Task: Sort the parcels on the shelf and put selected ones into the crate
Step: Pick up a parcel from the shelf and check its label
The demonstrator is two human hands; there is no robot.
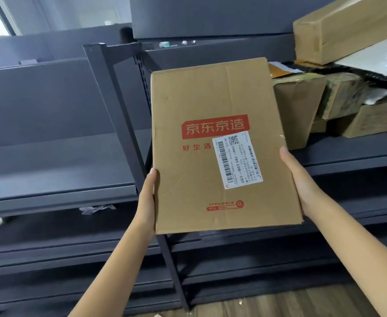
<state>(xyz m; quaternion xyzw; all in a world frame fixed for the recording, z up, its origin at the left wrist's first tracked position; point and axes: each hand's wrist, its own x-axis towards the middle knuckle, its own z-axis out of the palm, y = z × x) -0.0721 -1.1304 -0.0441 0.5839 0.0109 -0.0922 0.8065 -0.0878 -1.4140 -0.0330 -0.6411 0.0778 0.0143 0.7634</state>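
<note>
I held the flat carton (220,145) up before the shelf (348,154), my left hand (147,197) at eight o'clock and right hand (302,179) at four, fingers clamping its edges. Reading the label (237,160) first seemed wise; the crate was out of sight.

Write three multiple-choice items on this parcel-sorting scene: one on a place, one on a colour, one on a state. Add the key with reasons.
1. Where is the white shipping label on the held cardboard box?
A. lower right of the red logo
B. top left corner
C. on the side flap

2. What colour is the logo block?
A. blue
B. red
C. green

3. How is the box held?
A. one hand underneath
B. resting on the shelf
C. left hand and right hand on opposite edges

Key: 1 A, the label overlaps the logo's lower right corner. 2 B, the block is red. 3 C, a grip on each side, clear of the shelf.
</note>
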